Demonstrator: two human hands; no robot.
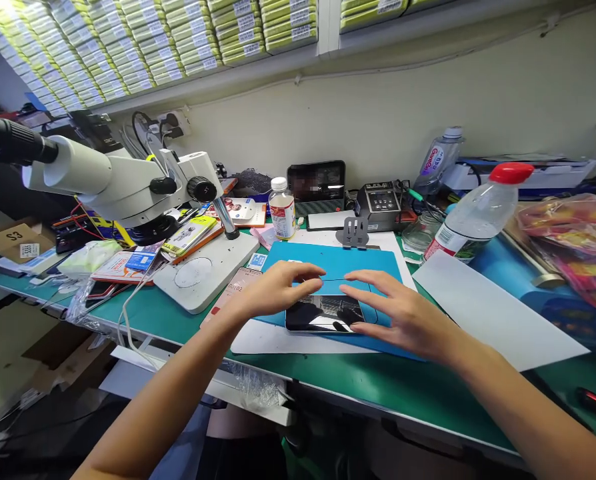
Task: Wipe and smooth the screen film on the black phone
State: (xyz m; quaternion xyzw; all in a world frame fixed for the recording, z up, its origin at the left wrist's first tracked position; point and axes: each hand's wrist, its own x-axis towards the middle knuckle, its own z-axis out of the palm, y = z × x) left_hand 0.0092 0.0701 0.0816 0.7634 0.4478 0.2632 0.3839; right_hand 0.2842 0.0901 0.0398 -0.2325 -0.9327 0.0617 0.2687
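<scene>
While the left hand (281, 290) and right hand (403, 313) hover with fingers parted, gripping nothing that shows, the phone (325, 313) lies dark and face up between them, on the mat (298, 254) near the desk's (298, 365) front edge. It appears whole and already squared to that edge; whether fingertips touch it, or what remains undone, cannot be told.
</scene>
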